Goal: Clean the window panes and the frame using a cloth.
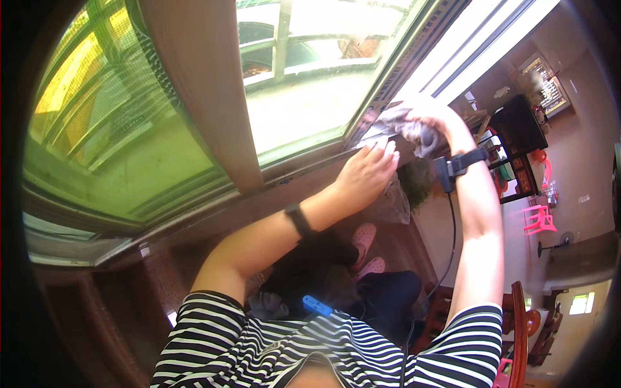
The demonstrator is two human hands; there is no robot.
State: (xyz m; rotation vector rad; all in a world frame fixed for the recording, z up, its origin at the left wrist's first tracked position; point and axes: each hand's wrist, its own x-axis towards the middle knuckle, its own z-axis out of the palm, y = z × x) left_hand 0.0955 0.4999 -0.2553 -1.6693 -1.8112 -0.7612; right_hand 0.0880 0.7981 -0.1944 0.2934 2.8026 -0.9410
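Note:
A crumpled grey cloth (419,134) is bunched in my right hand (435,115), whose fingers are wrapped round it. It presses against the lower right corner of the window frame (370,123), where glare washes out part of the hand. Just left of the cloth, my left hand (369,173) has its fingers stretched out near the sill, with nothing seen in it. Whether its fingertips touch the frame, I cannot tell. Dark bands sit on both wrists, the right one (460,167) carrying a small black box.
A thick upright frame post (200,84) divides the clear pane (304,123) from a green-tinted pane (129,168). A black cable (453,239) hangs from the right wrist. Below are pink clogs (365,238), a plant (417,184) and a wooden chair (517,323). A pink plastic chair (538,220) stands farther right.

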